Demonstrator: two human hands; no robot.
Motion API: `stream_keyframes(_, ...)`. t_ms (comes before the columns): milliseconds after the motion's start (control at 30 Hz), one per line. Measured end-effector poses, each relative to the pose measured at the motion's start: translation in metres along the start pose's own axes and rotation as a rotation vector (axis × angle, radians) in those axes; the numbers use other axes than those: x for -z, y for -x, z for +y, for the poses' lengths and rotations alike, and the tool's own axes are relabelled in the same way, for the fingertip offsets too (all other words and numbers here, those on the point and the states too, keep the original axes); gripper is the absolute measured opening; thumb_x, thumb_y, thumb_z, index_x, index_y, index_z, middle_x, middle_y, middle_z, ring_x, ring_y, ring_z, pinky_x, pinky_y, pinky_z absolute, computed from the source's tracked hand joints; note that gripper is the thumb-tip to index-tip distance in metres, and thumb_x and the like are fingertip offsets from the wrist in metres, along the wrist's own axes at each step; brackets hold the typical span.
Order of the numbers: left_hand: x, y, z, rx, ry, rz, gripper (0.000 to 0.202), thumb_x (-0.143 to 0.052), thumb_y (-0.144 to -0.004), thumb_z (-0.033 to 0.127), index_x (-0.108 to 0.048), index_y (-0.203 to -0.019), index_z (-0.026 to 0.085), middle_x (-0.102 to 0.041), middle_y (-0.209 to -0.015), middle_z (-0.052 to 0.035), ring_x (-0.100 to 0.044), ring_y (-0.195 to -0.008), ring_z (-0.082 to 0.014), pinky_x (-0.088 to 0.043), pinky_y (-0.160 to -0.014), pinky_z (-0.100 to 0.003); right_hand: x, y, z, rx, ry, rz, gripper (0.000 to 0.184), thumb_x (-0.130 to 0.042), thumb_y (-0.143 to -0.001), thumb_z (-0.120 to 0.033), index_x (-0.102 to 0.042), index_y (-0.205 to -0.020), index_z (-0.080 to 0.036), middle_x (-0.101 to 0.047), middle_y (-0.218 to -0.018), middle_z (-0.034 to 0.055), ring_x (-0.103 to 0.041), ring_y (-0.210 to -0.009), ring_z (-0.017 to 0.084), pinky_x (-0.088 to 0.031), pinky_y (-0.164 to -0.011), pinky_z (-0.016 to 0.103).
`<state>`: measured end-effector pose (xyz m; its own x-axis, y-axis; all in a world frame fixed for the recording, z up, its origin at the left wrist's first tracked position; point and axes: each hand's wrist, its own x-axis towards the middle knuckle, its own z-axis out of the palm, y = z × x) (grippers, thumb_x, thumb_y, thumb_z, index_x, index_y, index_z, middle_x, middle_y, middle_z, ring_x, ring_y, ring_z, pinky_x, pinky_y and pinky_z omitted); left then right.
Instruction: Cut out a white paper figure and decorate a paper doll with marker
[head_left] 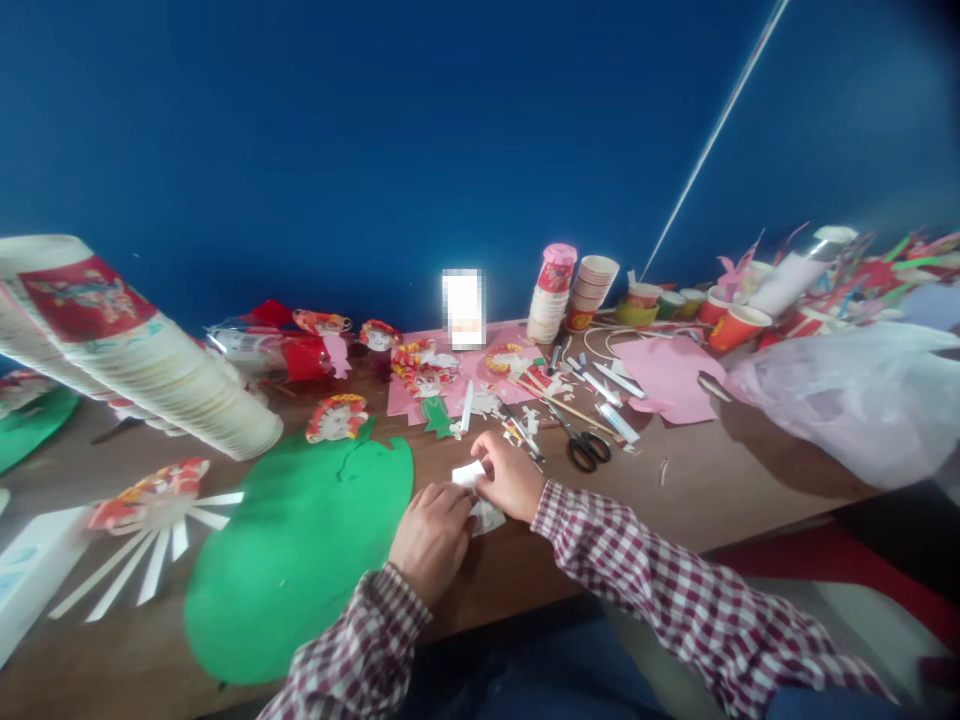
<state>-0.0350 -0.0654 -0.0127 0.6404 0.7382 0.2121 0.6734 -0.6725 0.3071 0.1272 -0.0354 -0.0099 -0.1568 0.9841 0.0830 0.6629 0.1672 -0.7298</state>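
Close to the table's front edge, my right hand [512, 476] pinches a small piece of white paper [468, 474] between thumb and fingers. My left hand [433, 536] is closed against the lower left side of the same piece, its fingertips partly hidden. Under the hands lies another pale scrap [489, 518]. To the left spreads a large green paper cutout [300, 550], partly beneath my left forearm. Black-handled scissors [588, 450] rest on the table to the right of my right hand, among white paper scraps [525, 425].
A long stack of paper cups [172, 360] leans at the left, beside a cup cut into strips [161, 520]. Upright cup stacks [551, 300], pink paper sheets [667, 375] and several cutout figures [337, 418] lie farther back. A translucent plastic bag [855, 400] sits at the right.
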Motion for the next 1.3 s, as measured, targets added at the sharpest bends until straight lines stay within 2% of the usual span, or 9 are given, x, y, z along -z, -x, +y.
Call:
stream_keyframes(200, 0.004, -0.004, 0.001, 0.036, -0.013, -0.074, 0.015, -0.047, -0.080, 0.013, -0.060, -0.088, 0.018, -0.060, -0.094, -0.0068, -0.051, -0.094, -0.0219, -0.042, -0.084, -0.039, 0.001, 0.000, -0.001, 0.025, 0.101, -0.030, 0.036, -0.056, -0.065, -0.005, -0.047, -0.096, -0.019, -0.051, -0.064, -0.0052, -0.049, -0.057, 0.012, -0.033, -0.056, 0.022)
stream_keyframes(400, 0.014, -0.009, 0.004, 0.042, -0.042, -0.157, 0.019, -0.049, -0.078, 0.013, -0.059, -0.093, 0.018, -0.060, -0.095, -0.0068, -0.050, -0.095, -0.0226, -0.039, -0.086, -0.040, 0.011, 0.007, -0.006, 0.083, 0.295, -0.010, 0.040, -0.057, -0.072, -0.012, -0.046, -0.110, -0.020, -0.055, -0.107, 0.0063, -0.057, -0.072, 0.015, -0.036, -0.060, 0.024)
stream_keyframes(633, 0.013, -0.017, 0.006, 0.011, -0.118, -0.158, 0.022, -0.044, -0.081, 0.013, -0.059, -0.096, 0.019, -0.060, -0.087, -0.0067, -0.051, -0.089, -0.0232, -0.040, -0.081, -0.039, 0.036, 0.021, -0.007, 0.067, 0.357, 0.088, 0.011, -0.049, -0.085, -0.020, -0.058, -0.092, -0.022, -0.067, -0.074, 0.0009, -0.060, -0.066, 0.015, -0.033, -0.058, 0.023)
stream_keyframes(767, 0.010, -0.018, 0.007, 0.017, -0.139, -0.148, 0.015, -0.045, -0.083, 0.018, -0.060, -0.086, 0.019, -0.059, -0.084, -0.0061, -0.051, -0.085, -0.0233, -0.041, -0.078, -0.039, 0.053, 0.036, 0.005, 0.018, 0.403, 0.132, 0.023, -0.050, -0.087, -0.035, -0.060, -0.073, -0.020, -0.061, -0.057, 0.0001, -0.056, -0.053, 0.014, -0.031, -0.052, 0.025)
stream_keyframes(867, 0.008, -0.017, 0.007, 0.007, -0.137, -0.123, 0.015, -0.046, -0.084, 0.022, -0.060, -0.085, 0.019, -0.058, -0.083, -0.0065, -0.051, -0.087, -0.0236, -0.040, -0.081, -0.040, 0.067, 0.049, 0.016, 0.052, 0.354, 0.180, 0.012, -0.051, -0.085, -0.024, -0.062, -0.089, -0.021, -0.065, -0.072, 0.0016, -0.060, -0.067, 0.016, -0.039, -0.061, 0.026)
stream_keyframes(933, 0.007, -0.017, 0.005, -0.005, -0.136, -0.109, 0.015, -0.046, -0.084, 0.023, -0.061, -0.088, 0.020, -0.058, -0.084, -0.0068, -0.051, -0.090, -0.0237, -0.040, -0.082, -0.041, 0.076, 0.057, 0.022, 0.104, 0.325, 0.198, 0.024, -0.052, -0.083, -0.017, -0.059, -0.105, -0.023, -0.066, -0.089, 0.0041, -0.060, -0.083, 0.019, -0.042, -0.073, 0.029)
stream_keyframes(1033, 0.006, -0.016, 0.004, -0.012, -0.143, -0.099, 0.016, -0.046, -0.084, 0.023, -0.061, -0.091, 0.019, -0.058, -0.084, -0.0070, -0.051, -0.090, -0.0239, -0.040, -0.082, -0.041, 0.087, 0.065, 0.030, 0.062, 0.326, 0.220, 0.018, -0.052, -0.085, -0.022, -0.061, -0.100, -0.023, -0.066, -0.084, 0.0044, -0.059, -0.080, 0.019, -0.043, -0.074, 0.031)
stream_keyframes(1133, 0.006, -0.016, 0.004, -0.011, -0.158, -0.108, 0.016, -0.045, -0.085, 0.022, -0.061, -0.089, 0.019, -0.059, -0.084, -0.0070, -0.051, -0.090, -0.0245, -0.040, -0.082, -0.041, 0.089, 0.060, 0.029, 0.042, 0.375, 0.189, 0.013, -0.052, -0.086, -0.028, -0.062, -0.091, -0.022, -0.065, -0.076, 0.0030, -0.058, -0.073, 0.018, -0.043, -0.070, 0.030)
stream_keyframes(1300, 0.008, -0.017, 0.007, -0.010, -0.190, -0.140, 0.013, -0.046, -0.083, 0.019, -0.059, -0.084, 0.019, -0.059, -0.085, -0.0066, -0.052, -0.085, -0.0246, -0.041, -0.077, -0.040, 0.065, 0.013, 0.010, 0.311, 0.523, 0.068, 0.017, -0.054, -0.085, -0.017, -0.059, -0.101, -0.018, -0.063, -0.096, 0.0069, -0.053, -0.092, 0.020, -0.042, -0.081, 0.034)
